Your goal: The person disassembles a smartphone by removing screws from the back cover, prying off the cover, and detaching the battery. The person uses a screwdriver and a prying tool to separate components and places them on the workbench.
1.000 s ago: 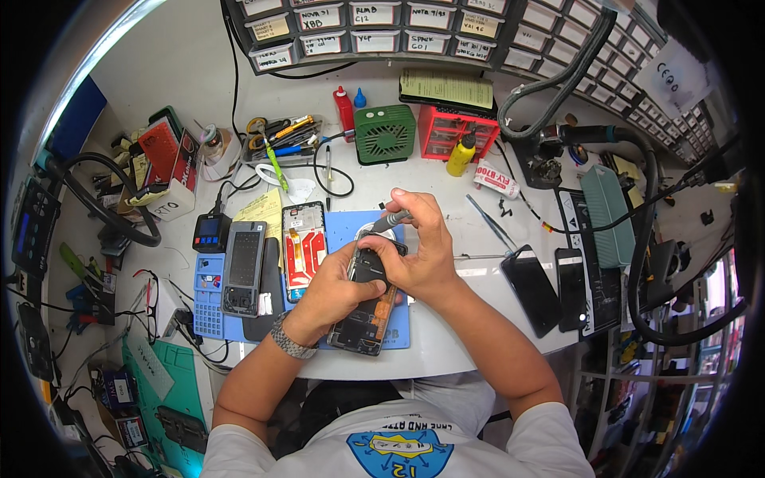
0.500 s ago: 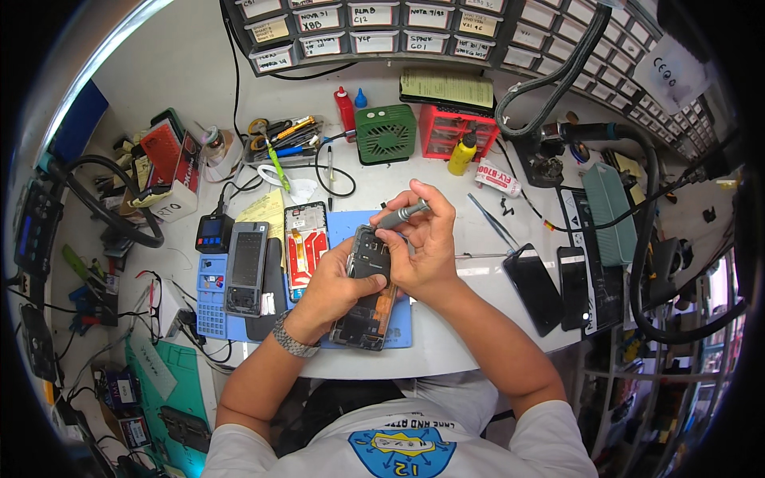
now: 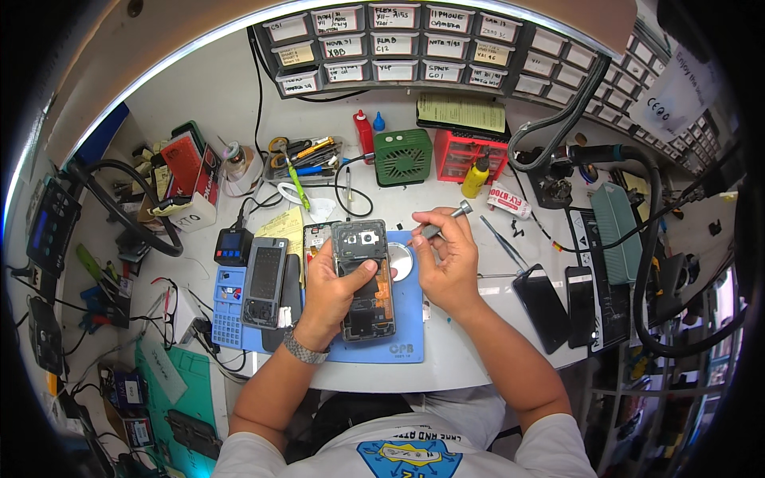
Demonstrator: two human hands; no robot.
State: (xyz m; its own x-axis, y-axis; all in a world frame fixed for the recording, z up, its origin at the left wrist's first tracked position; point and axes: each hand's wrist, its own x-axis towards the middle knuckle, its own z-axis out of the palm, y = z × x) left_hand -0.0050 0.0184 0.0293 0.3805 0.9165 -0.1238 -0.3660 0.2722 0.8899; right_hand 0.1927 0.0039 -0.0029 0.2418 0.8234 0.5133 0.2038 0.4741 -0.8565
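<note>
My left hand [image 3: 325,291] is closed around an opened phone [image 3: 366,319], its thumb lying across the dark inner side. An orange flex cable [image 3: 383,295] runs along the phone's right edge, and the camera openings are at its top. To the right of the phone, my right hand [image 3: 450,267] grips a small grey screwdriver [image 3: 460,210] between thumb and fingers, apart from the phone. A round silver-white dish [image 3: 402,263] sits between the hands on a blue mat [image 3: 406,338]. Partly hidden behind the phone lies another phone frame [image 3: 316,230].
On the left stand a grey phone-shaped device [image 3: 264,279] and a small black box with a screen [image 3: 233,246]. Tweezers [image 3: 504,240] and two dark phones [image 3: 542,307] lie right. A green fan [image 3: 403,157], a yellow bottle [image 3: 476,177] and a red drawer box [image 3: 458,151] stand behind.
My right hand has drawn the screwdriver away from the phone's top, to the right. The phone now sits more upright in my left hand, and the round dish has come into sight.
</note>
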